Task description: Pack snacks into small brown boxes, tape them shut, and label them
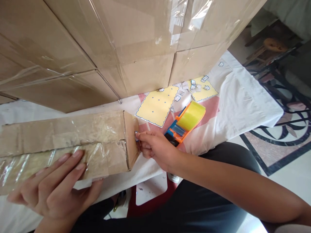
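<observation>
A long, narrow cardboard box [102, 126] lies on its side, with clear tape along its seam. My left hand [55, 184] grips the near edge of it, fingers over the top and thumb on the side. At the box's right end, my right hand [155, 147] is closed in a pinch on a small paper piece [136, 136] with a dark outline. That piece is against the end face; the other fingers are curled. Just beyond my right wrist sits an orange and blue tape dispenser [179, 129] with a yellowish tape roll [191, 115].
A large taped cardboard structure [143, 42] rises at the back. Yellow paper cutouts [159, 105] and several small paper scraps [193, 85] lie before it on a white cloth-covered table [233, 97]. A wooden stool [269, 48] stands at the far right.
</observation>
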`<state>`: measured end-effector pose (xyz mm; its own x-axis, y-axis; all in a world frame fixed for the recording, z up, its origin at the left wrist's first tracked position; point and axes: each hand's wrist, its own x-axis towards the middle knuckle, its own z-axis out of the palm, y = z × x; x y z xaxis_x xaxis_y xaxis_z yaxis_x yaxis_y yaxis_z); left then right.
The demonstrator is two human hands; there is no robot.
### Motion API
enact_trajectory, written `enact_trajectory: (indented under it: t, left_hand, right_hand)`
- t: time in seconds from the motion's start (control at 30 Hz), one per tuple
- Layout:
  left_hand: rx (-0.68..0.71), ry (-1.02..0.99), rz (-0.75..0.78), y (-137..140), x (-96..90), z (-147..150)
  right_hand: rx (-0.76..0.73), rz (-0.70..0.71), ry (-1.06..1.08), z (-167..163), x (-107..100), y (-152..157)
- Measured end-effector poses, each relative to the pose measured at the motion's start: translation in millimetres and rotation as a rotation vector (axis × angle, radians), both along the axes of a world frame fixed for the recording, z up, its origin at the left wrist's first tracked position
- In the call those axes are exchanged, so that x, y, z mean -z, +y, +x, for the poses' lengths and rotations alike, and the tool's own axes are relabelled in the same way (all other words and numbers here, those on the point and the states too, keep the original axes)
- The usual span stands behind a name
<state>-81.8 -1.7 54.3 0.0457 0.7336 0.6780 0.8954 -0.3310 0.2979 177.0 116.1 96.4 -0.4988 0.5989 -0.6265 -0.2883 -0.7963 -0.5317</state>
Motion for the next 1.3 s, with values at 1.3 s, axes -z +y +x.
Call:
enact_trajectory:
  t: [1.3]
  left_hand:
    - [-0.112,0.402,0.106,13,-22.6,23]
  right_hand:
    - [-0.304,0.631,-0.227,38,8,-17]
